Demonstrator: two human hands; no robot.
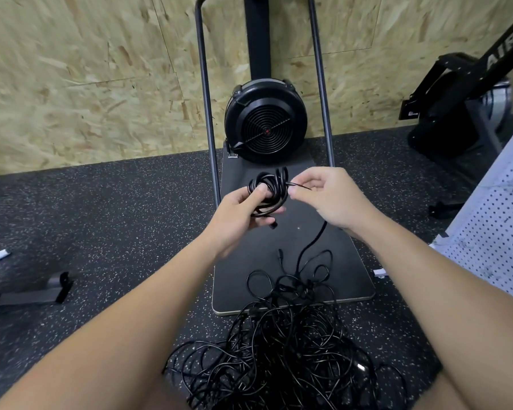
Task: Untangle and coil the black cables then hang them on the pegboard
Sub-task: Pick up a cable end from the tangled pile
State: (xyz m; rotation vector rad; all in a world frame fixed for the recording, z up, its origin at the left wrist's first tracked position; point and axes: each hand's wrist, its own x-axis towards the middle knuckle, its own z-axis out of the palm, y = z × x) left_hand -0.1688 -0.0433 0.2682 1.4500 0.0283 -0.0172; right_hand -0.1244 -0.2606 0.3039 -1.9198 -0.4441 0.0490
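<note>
Two bare hands meet above a black platform (323,267). The left hand (243,211) grips a small coil of black cable (271,187), fingers curled round it and the thumb pressed on its loops. The right hand (326,196), at 3 o'clock of the coil, pinches a thin cable end between thumb and fingertips; cable runs down from under it towards 6 o'clock into a large tangled pile of black cables (279,350). That pile straddles the platform's near edge and spreads over the speckled floor (101,232) between the forearms. At 12 o'clock stands a round black fan housing (265,121), flanked by two upright metal tubes. A white pegboard (498,232) leans at 3 o'clock. Open floor lies at 9 o'clock, up to the chipboard wall.
</note>
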